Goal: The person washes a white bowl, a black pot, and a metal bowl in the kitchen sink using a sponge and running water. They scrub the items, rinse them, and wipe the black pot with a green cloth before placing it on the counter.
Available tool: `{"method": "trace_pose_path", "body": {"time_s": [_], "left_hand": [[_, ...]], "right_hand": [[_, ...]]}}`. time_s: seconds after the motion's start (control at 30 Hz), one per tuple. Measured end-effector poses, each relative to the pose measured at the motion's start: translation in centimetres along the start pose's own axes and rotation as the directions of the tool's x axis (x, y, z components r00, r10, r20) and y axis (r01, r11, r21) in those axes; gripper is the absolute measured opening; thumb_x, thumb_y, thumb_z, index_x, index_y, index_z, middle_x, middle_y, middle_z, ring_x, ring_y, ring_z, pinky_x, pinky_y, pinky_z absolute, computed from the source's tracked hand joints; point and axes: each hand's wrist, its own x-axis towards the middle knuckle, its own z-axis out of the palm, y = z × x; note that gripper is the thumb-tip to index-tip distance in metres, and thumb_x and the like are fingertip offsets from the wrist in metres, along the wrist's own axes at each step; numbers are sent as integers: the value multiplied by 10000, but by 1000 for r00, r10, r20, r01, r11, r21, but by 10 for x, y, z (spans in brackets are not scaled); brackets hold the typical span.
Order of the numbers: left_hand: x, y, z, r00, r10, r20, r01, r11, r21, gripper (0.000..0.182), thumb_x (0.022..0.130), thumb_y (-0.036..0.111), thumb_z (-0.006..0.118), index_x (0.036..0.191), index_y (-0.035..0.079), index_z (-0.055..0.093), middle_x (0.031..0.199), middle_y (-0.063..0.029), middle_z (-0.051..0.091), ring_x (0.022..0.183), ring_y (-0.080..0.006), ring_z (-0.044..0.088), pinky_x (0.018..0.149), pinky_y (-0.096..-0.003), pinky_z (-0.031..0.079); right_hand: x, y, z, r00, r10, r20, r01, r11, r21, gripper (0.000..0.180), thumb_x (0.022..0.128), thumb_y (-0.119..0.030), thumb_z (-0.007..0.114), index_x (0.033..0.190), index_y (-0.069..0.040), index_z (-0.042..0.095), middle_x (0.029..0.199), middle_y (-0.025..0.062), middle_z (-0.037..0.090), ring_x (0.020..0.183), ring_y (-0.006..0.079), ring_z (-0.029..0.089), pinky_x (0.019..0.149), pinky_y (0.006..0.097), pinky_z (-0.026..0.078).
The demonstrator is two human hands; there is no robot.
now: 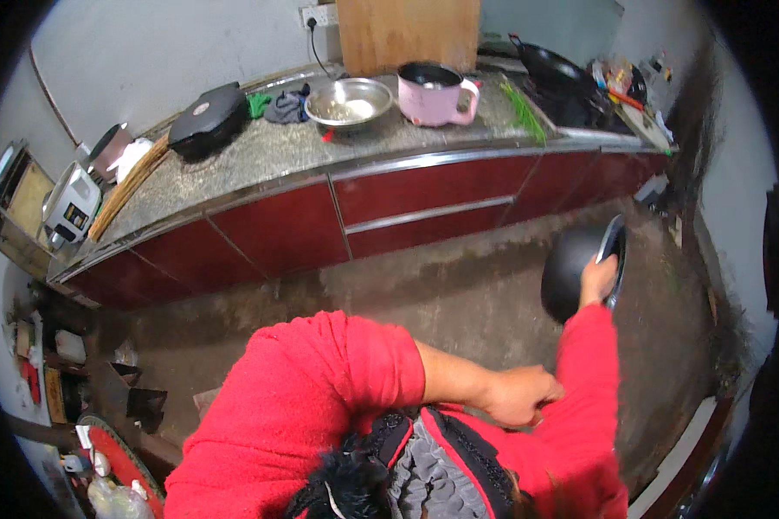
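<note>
My right hand (598, 279) grips the rim side of a black pan-like vessel (565, 269), held tilted out over the floor at the right. Its inside is mostly hidden from me. My left hand (522, 394) reaches across my body, its curled fingers pinching the red sleeve (587, 370) of my right arm. The left sleeve (363, 357) is bunched up near the elbow, so that forearm is bare.
Along the wall runs a stone counter (266, 156) over red cabinets (422, 185). It bears a black electric pan (209, 120), metal basin (348, 120), pink pot (428, 107), green stalks (522, 110), and a wok (552, 68) at the stove. A red round tabletop (120, 457) stands lower left.
</note>
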Motion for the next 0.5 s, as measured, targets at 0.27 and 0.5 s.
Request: {"method": "trace_pose_path", "body": {"time_s": [0.27,0.5], "left_hand": [[-38,-64,-169,997,55,59,-53,998,-29,197,831,233,536,858,42,576,823,-90,600,802,-174,576,713,-310,446],[-215,-117,-422,817,-306,-490,430,888,164,220,840,215,575,929,15,600,866,-33,605,835,-107,536,762,-274,441]], "right_hand": [[-23,-11,8,902,339,267,-404,448,797,194,800,-66,577,942,63,546,831,136,591,703,229,569,648,358,472],[-80,-76,15,964,250,89,-244,699,673,57,808,-35,567,816,4,527,761,15,519,680,111,448,630,261,391]]}}
